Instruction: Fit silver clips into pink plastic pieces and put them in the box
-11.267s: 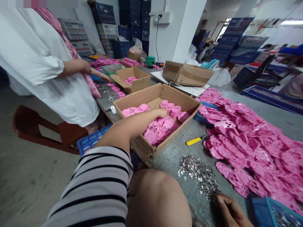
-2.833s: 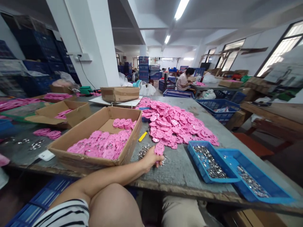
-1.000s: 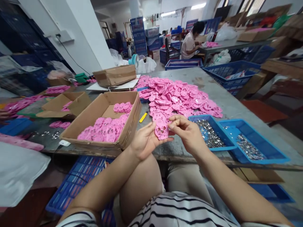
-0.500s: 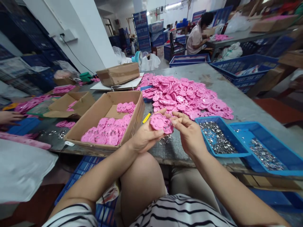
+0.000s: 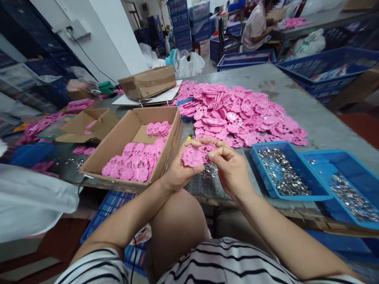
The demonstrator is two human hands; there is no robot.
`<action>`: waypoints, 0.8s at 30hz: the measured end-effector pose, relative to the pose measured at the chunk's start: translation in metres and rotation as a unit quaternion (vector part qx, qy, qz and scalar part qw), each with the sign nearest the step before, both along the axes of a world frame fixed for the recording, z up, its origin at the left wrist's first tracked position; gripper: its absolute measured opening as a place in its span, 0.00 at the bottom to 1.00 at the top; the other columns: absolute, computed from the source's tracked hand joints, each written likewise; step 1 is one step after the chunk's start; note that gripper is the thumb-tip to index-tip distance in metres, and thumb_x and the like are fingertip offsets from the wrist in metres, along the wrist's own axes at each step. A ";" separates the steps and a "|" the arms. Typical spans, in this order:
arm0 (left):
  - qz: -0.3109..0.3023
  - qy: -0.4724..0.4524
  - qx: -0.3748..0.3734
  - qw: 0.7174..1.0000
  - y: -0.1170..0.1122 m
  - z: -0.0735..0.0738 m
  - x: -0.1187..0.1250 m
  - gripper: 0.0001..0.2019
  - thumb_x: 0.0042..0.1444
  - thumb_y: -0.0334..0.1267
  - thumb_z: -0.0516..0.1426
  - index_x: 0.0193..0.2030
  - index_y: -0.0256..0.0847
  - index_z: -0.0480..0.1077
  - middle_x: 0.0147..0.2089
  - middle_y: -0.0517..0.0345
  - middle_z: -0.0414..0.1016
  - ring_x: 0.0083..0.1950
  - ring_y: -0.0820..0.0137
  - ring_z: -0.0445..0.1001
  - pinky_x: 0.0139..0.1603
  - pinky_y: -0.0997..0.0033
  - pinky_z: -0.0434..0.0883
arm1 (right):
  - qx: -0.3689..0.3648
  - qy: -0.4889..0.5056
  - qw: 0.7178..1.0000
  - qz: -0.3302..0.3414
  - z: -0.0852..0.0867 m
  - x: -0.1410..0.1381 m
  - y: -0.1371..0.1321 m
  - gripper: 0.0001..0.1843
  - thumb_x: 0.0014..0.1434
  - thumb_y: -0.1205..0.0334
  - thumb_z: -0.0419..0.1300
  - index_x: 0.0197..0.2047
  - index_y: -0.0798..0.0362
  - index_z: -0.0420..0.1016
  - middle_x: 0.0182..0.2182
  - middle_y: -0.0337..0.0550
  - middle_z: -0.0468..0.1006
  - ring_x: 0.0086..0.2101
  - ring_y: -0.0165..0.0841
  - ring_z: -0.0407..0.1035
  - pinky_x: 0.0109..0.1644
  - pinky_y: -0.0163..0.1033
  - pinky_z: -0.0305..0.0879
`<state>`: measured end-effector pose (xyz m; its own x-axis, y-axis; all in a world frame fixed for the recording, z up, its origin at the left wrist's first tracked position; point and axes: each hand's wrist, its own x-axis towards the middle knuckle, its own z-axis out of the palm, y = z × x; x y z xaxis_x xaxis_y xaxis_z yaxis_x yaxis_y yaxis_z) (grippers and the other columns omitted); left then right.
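While our left hand (image 5: 179, 170) grips a pink scalloped plastic piece (image 5: 194, 156), our right hand (image 5: 232, 167) pinches its edge.
Small silvery metal parts (image 5: 209, 172) lie heaped nearby.

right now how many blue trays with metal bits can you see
2: one tray right of the right hand, another tray beside it, cut off at the picture's edge; more may be hidden.

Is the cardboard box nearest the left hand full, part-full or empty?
Part-full: pink pieces cover the near part of the cardboard box, while bare cardboard shows toward its far left corner.
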<state>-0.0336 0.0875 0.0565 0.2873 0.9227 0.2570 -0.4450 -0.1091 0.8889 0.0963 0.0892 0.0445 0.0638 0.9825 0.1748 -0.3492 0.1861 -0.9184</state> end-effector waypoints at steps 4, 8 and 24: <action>-0.001 -0.009 0.000 1.000 0.001 -0.001 -0.001 0.21 0.44 0.34 0.68 0.44 0.46 0.65 0.55 0.56 0.69 0.62 0.64 0.65 0.61 0.61 0.63 | -0.003 0.012 1.000 0.018 0.001 -0.001 0.001 0.08 0.49 0.63 0.66 0.22 0.51 0.73 0.46 0.44 0.75 0.52 0.40 0.67 0.60 0.52 0.57; 0.005 -0.009 0.006 1.000 0.002 -0.001 0.000 0.21 0.44 0.35 0.68 0.43 0.46 0.65 0.55 0.56 0.70 0.63 0.64 0.65 0.62 0.60 0.62 | -0.010 0.011 1.000 0.025 0.002 -0.001 0.001 0.09 0.49 0.63 0.66 0.21 0.51 0.72 0.47 0.44 0.75 0.53 0.41 0.66 0.60 0.52 0.57; 0.004 0.024 0.121 0.992 0.007 -0.014 -0.006 0.19 0.50 0.32 0.65 0.48 0.47 0.65 0.58 0.56 0.68 0.65 0.64 0.64 0.66 0.55 0.59 | -0.051 0.052 0.997 -0.007 -0.001 -0.015 -0.002 0.12 0.46 0.58 0.66 0.19 0.52 0.69 0.35 0.40 0.71 0.40 0.35 0.66 0.53 0.48 0.61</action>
